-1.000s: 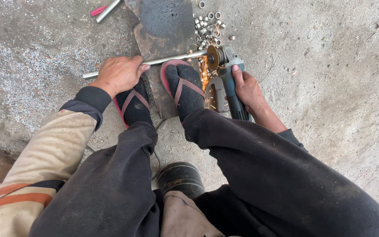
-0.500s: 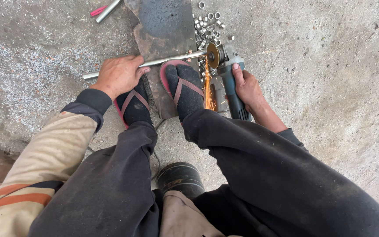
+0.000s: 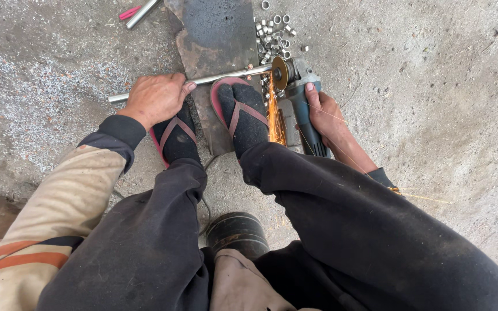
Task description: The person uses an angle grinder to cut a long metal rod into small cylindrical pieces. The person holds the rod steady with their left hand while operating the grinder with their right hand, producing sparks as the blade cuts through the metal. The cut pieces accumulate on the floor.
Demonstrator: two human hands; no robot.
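Steel, bright and thin: a metal rod (image 3: 203, 79) lies across a dark, rusty metal plate (image 3: 214, 40) on the ground, running from nine o'clock toward the cutting disc at about one o'clock. The left hand (image 3: 155, 99) is closed over the rod near its nine o'clock end, pressing it down. The right hand (image 3: 324, 112) is wrapped tight around the body of an angle grinder (image 3: 301, 103), whose disc (image 3: 279, 72) meets the rod's free end; orange sparks (image 3: 275, 118) stream back toward six o'clock, just beside the sandalled right foot (image 3: 243, 115). The left foot (image 3: 175, 135) sits just below the left hand.

To cut cleanly, I judge the disc should stay square to the rod and be fed with light, steady pressure, while the rod is pinned firmly so it cannot roll or pinch the disc. The spark stream runs close to foot and trouser leg, which looks risky.

A heap of short cut metal rings (image 3: 272, 31) lies at twelve o'clock, just past the disc. The floor is rough grey concrete (image 3: 433, 86), dusted with pale grit at nine o'clock. A pink-handled tool (image 3: 136, 11) rests at eleven o'clock, and a black cylinder (image 3: 237, 233) stands at six o'clock between the knees.
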